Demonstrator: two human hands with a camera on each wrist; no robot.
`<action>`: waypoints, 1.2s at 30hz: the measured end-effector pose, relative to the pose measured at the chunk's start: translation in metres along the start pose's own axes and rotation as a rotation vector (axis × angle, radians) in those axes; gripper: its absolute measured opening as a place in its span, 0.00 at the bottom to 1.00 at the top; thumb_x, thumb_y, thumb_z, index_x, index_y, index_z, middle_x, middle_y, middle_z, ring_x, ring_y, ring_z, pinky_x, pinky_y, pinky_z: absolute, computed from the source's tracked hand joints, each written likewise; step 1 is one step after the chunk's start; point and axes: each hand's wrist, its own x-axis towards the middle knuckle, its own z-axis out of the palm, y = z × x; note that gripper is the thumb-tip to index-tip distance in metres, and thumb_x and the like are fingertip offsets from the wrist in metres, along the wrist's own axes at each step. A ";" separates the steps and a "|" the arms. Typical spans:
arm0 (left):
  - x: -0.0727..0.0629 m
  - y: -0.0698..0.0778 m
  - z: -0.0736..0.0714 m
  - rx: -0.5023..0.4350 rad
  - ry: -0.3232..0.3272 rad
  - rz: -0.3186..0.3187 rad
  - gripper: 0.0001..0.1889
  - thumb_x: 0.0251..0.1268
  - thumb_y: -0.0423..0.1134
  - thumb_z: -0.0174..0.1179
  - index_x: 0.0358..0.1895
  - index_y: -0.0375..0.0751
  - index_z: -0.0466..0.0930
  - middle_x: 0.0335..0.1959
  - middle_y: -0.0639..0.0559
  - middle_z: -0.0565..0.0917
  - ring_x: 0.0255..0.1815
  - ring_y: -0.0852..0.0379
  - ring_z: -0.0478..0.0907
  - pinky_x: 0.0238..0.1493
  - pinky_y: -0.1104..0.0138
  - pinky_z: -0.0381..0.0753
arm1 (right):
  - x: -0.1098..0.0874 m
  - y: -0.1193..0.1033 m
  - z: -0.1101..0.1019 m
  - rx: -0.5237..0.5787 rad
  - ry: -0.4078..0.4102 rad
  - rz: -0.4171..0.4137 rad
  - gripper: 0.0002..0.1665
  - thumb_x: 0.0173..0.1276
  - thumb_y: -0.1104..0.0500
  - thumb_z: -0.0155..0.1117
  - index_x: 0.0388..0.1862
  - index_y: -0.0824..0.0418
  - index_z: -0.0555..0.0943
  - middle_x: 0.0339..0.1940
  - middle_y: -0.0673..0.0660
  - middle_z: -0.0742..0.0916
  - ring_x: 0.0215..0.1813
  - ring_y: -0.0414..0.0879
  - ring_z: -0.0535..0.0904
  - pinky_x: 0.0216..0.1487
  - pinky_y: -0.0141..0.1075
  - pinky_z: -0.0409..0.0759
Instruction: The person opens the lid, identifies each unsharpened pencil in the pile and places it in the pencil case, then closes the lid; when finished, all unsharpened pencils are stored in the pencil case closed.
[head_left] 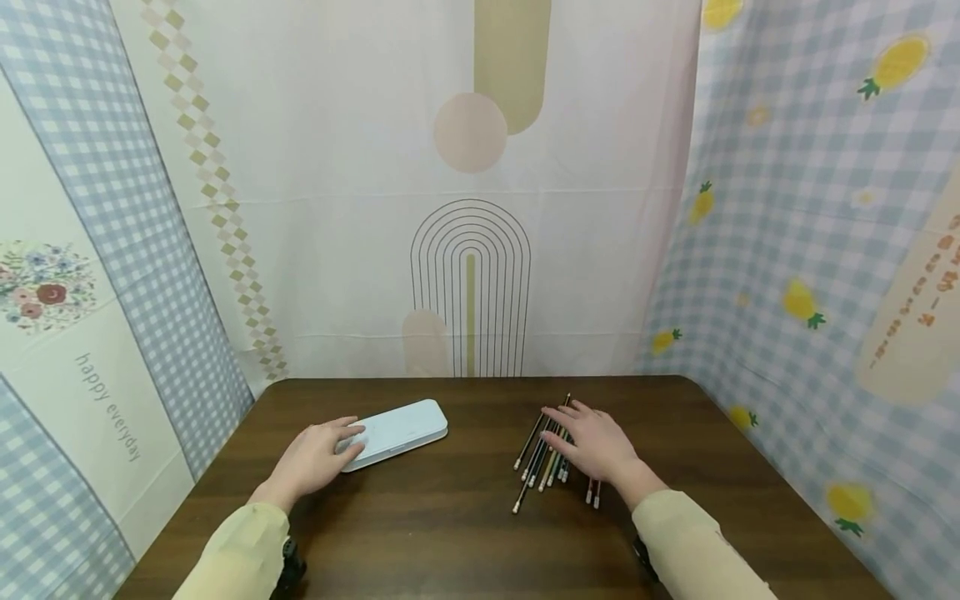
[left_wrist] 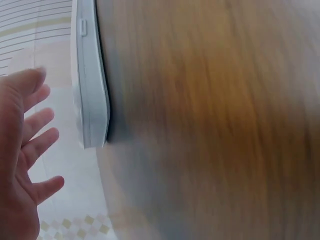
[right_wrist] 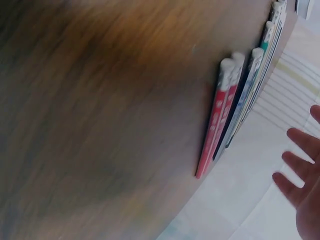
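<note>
A pale blue-white pencil case [head_left: 405, 428], its lid closed, lies at a slant on the left part of the table. My left hand [head_left: 313, 458] is over its near-left end with fingers spread. In the left wrist view, a gap shows between those fingers and the case [left_wrist: 91, 95]. Several pencils [head_left: 552, 471] with white eraser ends lie in a loose pile to the right. Above them hovers my right hand [head_left: 597, 442], fingers extended, covering part of the pile. Two red pencils [right_wrist: 218, 107] lie side by side at the pile's right edge. Neither hand holds anything.
The dark wooden table [head_left: 442, 533] has rounded far corners. A printed cloth [head_left: 345, 250] hangs right behind its back edge. Checked cloths hang along the left and right sides. Dark straps or devices [head_left: 288, 571] sit at the wrists under the pale yellow sleeves.
</note>
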 end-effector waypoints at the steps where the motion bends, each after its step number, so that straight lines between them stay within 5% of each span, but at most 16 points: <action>1: 0.002 0.000 0.001 -0.023 0.018 -0.015 0.17 0.79 0.45 0.65 0.60 0.40 0.90 0.70 0.37 0.81 0.70 0.34 0.78 0.68 0.34 0.73 | 0.003 -0.002 0.001 -0.007 0.009 -0.019 0.33 0.84 0.37 0.55 0.78 0.52 0.77 0.74 0.61 0.81 0.78 0.65 0.71 0.74 0.65 0.69; 6: 0.009 -0.001 0.012 -0.114 0.059 -0.100 0.14 0.77 0.45 0.67 0.53 0.38 0.91 0.71 0.34 0.80 0.73 0.30 0.74 0.69 0.35 0.72 | 0.015 -0.016 0.015 -0.048 0.090 -0.137 0.24 0.83 0.42 0.61 0.68 0.51 0.86 0.62 0.54 0.90 0.64 0.54 0.85 0.61 0.54 0.84; 12: 0.012 -0.001 0.024 -0.121 -0.136 -0.176 0.42 0.68 0.56 0.72 0.77 0.32 0.72 0.79 0.24 0.64 0.80 0.23 0.57 0.70 0.24 0.59 | 0.031 -0.044 0.031 -0.083 0.187 -0.298 0.17 0.78 0.47 0.70 0.60 0.50 0.90 0.55 0.52 0.92 0.51 0.49 0.90 0.52 0.49 0.89; 16: 0.011 0.002 0.027 -0.106 -0.173 -0.210 0.44 0.66 0.52 0.75 0.79 0.32 0.69 0.77 0.23 0.66 0.78 0.23 0.61 0.68 0.26 0.64 | 0.044 -0.064 0.040 -0.130 0.231 -0.412 0.16 0.74 0.49 0.74 0.57 0.50 0.91 0.52 0.50 0.93 0.50 0.48 0.90 0.48 0.45 0.89; 28: 0.008 0.017 0.028 -0.162 -0.149 -0.178 0.42 0.62 0.46 0.80 0.76 0.34 0.74 0.72 0.30 0.72 0.71 0.32 0.70 0.68 0.39 0.73 | 0.064 -0.108 0.048 -0.174 0.191 -0.523 0.18 0.70 0.50 0.77 0.57 0.49 0.91 0.54 0.45 0.92 0.52 0.45 0.88 0.53 0.41 0.86; 36: 0.010 0.026 0.029 -0.189 -0.170 -0.078 0.41 0.58 0.46 0.82 0.74 0.35 0.77 0.70 0.33 0.74 0.69 0.35 0.72 0.69 0.40 0.73 | 0.069 -0.115 0.050 -0.171 0.154 -0.534 0.18 0.70 0.48 0.78 0.58 0.45 0.91 0.56 0.43 0.91 0.57 0.43 0.86 0.59 0.40 0.84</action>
